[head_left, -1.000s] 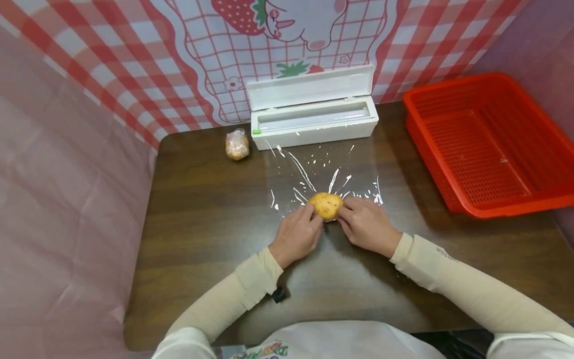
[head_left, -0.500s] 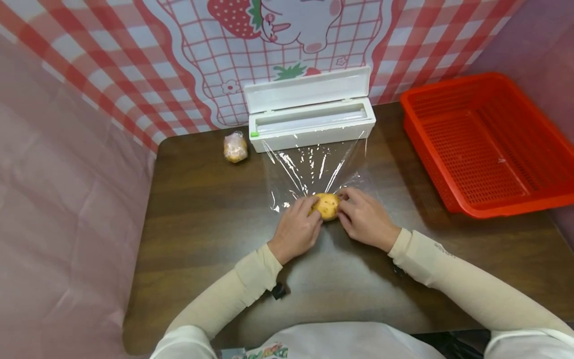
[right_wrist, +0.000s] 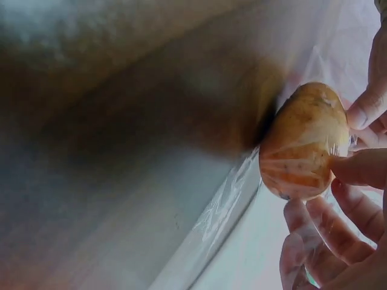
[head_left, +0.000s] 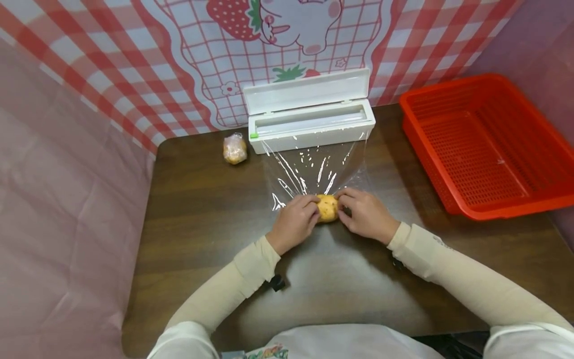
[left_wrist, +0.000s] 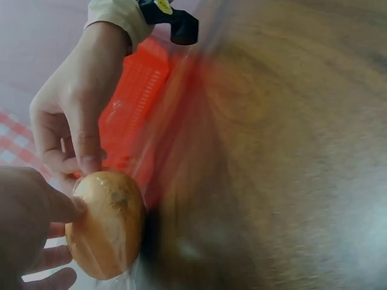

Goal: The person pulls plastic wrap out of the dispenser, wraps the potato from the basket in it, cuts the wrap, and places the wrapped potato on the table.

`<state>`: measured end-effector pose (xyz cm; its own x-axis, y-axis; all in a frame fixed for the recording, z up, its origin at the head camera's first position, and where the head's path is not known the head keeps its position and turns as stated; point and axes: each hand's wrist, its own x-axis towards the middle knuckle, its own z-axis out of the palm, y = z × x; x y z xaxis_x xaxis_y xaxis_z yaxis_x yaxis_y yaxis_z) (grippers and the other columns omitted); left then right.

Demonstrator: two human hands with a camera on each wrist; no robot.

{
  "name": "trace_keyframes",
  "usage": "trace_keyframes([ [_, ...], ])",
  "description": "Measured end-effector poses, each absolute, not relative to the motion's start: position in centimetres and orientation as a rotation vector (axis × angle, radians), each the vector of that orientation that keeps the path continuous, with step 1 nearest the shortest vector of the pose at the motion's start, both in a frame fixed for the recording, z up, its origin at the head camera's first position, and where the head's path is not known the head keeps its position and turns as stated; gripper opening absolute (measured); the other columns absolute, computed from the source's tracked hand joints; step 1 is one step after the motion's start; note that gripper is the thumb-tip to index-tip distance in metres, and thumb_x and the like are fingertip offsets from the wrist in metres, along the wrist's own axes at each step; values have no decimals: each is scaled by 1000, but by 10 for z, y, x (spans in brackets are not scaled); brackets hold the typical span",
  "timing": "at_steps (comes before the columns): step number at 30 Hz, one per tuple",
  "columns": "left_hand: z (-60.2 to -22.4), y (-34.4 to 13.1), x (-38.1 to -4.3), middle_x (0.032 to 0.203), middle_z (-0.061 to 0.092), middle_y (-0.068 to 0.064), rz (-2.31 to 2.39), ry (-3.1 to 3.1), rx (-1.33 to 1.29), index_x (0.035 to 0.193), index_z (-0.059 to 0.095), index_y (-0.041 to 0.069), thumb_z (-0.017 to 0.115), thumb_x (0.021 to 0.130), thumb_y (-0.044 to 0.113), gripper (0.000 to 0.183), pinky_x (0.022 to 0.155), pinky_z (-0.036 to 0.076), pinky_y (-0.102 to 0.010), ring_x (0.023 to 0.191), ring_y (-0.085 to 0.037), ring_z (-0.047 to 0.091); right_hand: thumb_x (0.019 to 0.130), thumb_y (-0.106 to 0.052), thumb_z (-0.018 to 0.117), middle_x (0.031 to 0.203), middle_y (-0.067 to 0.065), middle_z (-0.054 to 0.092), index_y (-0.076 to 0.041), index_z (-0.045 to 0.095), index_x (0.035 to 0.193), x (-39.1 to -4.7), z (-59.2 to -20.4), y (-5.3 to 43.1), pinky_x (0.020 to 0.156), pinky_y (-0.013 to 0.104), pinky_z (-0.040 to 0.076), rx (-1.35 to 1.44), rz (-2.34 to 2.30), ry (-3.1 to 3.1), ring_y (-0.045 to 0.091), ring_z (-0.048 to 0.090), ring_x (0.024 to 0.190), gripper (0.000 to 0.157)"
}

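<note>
A yellow potato (head_left: 328, 208) is held between both hands over the table, with clear cling film (head_left: 314, 172) drawn onto it. The left hand (head_left: 293, 222) grips its left side; in the left wrist view its thumb (left_wrist: 69, 208) presses on the skin. On the other side the right hand (head_left: 365, 214) pinches the potato's end, thumb and fingers curled. Film lies smooth and shiny over the potato (right_wrist: 302, 145) in the right wrist view. The film runs back in taut creases to a white cling film dispenser (head_left: 309, 137), whose lid stands raised.
A small film-wrapped potato (head_left: 235, 148) sits left of the dispenser. At the right stands a red plastic basket (head_left: 430, 149) with slotted sides. A checked cloth (head_left: 179, 65) hangs behind the brown table (head_left: 193, 224), and pink cloth hangs on the left.
The film has pulled into tighter creases between dispenser and potato. The hands have closed in around the potato, covering more of its sides. The dispenser and basket stay put.
</note>
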<state>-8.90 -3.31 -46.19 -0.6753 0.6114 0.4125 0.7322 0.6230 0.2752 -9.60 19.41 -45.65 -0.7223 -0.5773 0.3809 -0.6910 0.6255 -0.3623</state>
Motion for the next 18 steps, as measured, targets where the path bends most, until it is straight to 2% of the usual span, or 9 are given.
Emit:
trace_keyframes([
  [7, -450, -35, -112, 110, 68, -4, -859, -2778, -1058, 90, 70, 9, 80, 87, 19, 15, 97, 49, -33, 104, -21, 63, 77, -3, 84, 93, 6, 68, -7, 67, 88, -114, -449, 195, 76, 41, 55, 1017, 904, -2719, 24, 66, 83, 20],
  [13, -451, -41, -138, 103, 70, -7, -1312, -2846, -973, 90, 70, 5, 80, 85, 10, 13, 85, 51, -25, 94, -19, 66, 82, -1, 79, 97, 9, 71, -3, 71, 99, -136, -442, 192, 82, 44, 55, 941, 1165, -2852, 27, 69, 90, 19],
  [18, -457, -46, -157, 99, 71, -9, -1584, -2884, -856, 94, 71, 3, 78, 88, 8, 10, 84, 51, -23, 91, -18, 64, 84, -1, 74, 95, 12, 73, -2, 71, 99, -153, -439, 189, 77, 44, 58, 846, 1306, -2954, 26, 71, 85, 15],
])
